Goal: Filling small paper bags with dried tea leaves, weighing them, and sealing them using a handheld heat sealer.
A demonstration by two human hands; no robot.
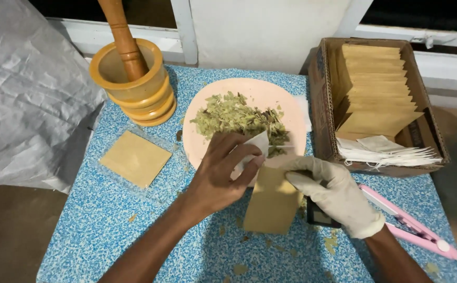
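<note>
The bare left hand (220,167) pinches a white sachet (254,149) over the pouch (272,202); the gloved right hand (333,191) grips the pouch's top edge, steadying it upright (leaves (236,118) lie just beyond, on the plate (286,102)).

Your left hand (219,170) covers most of the white sachet (254,149). Your gloved right hand (333,191) hides the black object (318,216). The pestle (123,36) runs past the top edge.
</note>
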